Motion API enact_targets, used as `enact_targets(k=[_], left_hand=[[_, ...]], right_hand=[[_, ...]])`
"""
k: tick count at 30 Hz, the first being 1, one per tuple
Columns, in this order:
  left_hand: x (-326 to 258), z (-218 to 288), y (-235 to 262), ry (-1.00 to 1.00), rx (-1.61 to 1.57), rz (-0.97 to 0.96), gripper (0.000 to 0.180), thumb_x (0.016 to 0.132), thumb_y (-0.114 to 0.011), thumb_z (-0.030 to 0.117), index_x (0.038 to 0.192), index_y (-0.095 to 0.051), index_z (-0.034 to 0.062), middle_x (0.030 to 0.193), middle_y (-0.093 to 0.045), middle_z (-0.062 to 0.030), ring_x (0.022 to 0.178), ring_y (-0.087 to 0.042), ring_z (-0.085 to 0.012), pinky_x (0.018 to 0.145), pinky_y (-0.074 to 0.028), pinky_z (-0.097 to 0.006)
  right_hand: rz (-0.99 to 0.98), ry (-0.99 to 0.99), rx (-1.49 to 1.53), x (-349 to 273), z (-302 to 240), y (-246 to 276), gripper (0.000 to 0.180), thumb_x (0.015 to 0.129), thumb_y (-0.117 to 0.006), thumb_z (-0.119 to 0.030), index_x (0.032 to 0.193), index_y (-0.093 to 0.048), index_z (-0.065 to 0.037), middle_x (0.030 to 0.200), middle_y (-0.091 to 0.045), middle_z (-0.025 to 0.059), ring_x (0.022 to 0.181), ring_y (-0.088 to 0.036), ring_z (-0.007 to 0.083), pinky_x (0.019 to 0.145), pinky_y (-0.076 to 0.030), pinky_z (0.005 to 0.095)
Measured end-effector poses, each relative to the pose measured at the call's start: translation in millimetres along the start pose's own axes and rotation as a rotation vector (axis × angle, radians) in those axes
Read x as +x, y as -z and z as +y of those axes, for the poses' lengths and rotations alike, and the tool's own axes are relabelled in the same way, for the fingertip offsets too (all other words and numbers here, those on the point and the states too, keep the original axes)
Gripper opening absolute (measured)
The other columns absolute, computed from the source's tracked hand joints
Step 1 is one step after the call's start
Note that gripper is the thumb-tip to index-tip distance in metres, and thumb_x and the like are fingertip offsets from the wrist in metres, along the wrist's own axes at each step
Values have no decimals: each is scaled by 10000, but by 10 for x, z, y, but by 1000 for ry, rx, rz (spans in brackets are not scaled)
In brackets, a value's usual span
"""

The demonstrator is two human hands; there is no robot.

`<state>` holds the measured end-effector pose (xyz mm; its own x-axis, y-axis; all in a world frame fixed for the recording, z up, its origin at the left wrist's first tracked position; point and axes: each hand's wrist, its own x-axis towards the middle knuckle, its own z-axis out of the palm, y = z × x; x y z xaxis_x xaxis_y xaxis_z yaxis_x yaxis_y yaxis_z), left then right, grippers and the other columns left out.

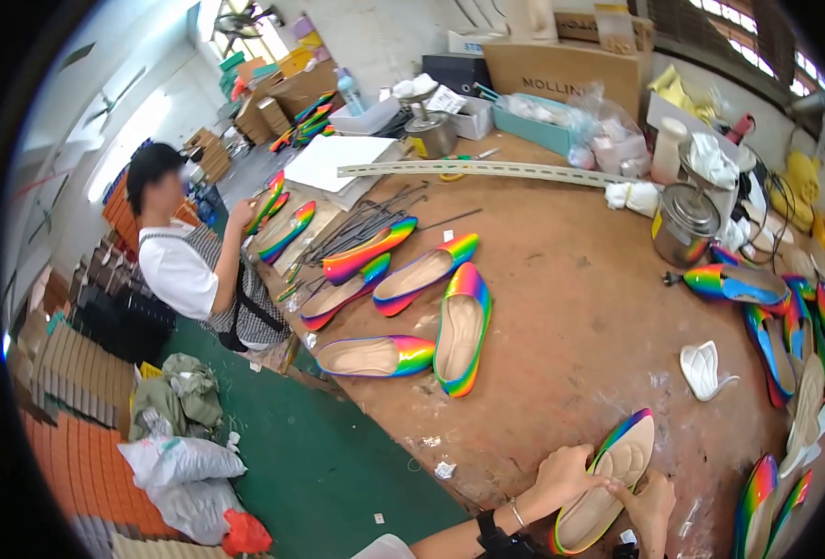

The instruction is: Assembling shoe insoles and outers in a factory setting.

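A rainbow-coloured flat shoe point(590, 519) rests on the brown worktable point(571, 317) at the near edge, its toe pointing away to the right. Inside it lies a beige cushioned insole point(633, 454). My left hand point(563, 477) is closed on the shoe's left side, with its thumb reaching in over the insole. From the right side my right hand point(648, 508) grips the same shoe, thumb also on the insole and close to the left thumb. The fingers on the shoe's outer sides are partly hidden. A loose white insole piece point(701, 371) lies beyond my right hand.
Several finished-looking rainbow flats point(463, 329) stand on the table's left half. More shoes point(771, 359) are piled at the right edge. A metal pot point(685, 224), a long slotted strip point(487, 170) and boxes line the back. Another person point(179, 252) handles shoes at far left.
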<state>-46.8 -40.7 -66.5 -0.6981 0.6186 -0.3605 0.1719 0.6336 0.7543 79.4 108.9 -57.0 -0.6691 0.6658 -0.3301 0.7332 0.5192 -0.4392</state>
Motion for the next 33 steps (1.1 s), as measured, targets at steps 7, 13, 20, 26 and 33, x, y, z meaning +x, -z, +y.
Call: enact_targets(k=[7,13,20,26,33], left_hand=[[-346,118,-64,-150,27,204,611,805,-731,457,1206,-564,27,1135,-645,-287,979,-659,-446,796,-536,-519],[-1114,-45,-231,-442,-336,197,1075,723,-831,373,1535,-230,5,1564,-264,-274,1451,-260,-442,1185,-235,-518],[-969,-328,-485,-508,135,95,1100,692,-820,386,1557,-220,66,1611,-165,-269,1501,-175,-409,1200,-137,-572],[-930,-466,-605,-704,56,256,1024,732,-785,403,1487,-252,-37,1561,-203,-351,1487,-177,-462,1179,-152,-614],[-928,-375,-526,-646,146,224,954,759,-756,401,1440,-315,-99,1507,-285,-372,1476,-207,-465,1169,-179,-620]], right_hand=[[361,354,-47,182,-236,233,864,528,-941,-195,1260,-568,73,984,-692,218,913,-692,299,836,-532,388],[-21,450,327,-155,-562,391,689,807,-740,-68,1423,-449,33,1334,-559,280,1196,-563,432,996,-478,407],[144,514,-162,-959,-255,-122,594,789,-596,-13,1377,-525,36,1404,-535,228,1373,-451,348,1196,-228,531],[199,596,-337,-486,-183,-319,571,902,-471,-231,1422,-501,2,1446,-518,191,1427,-381,326,1219,-102,568],[216,735,-344,-320,-231,-303,510,939,-435,-159,1416,-502,12,1435,-512,215,1395,-412,355,1193,-232,507]])
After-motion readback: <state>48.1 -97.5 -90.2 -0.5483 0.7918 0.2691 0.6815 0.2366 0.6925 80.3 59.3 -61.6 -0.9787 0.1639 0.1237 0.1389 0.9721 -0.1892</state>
